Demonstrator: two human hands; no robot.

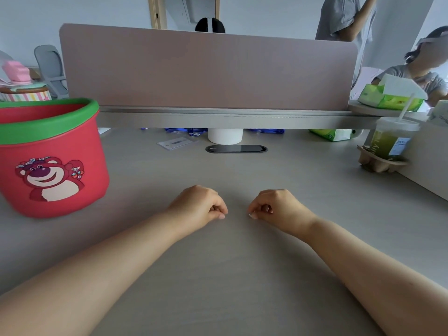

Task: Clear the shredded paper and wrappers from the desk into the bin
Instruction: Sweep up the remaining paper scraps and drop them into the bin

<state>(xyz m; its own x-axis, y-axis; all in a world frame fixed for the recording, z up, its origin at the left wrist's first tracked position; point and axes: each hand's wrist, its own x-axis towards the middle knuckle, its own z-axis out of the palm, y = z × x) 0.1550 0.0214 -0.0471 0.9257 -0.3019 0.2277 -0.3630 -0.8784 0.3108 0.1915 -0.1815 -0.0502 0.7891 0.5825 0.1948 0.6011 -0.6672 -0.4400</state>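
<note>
Head view: left hand and right hand rest on desk near centre, slightly apart, both clenched into fists, nothing visible inside either. Red bin stands on desk, left. Green drink far right.

Matt desk; smooth plastic bin

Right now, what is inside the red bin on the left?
Only the upper inner wall of the red bin shows, below its green rim. Its front wall covers the bottom, so its contents cannot be seen.
</note>
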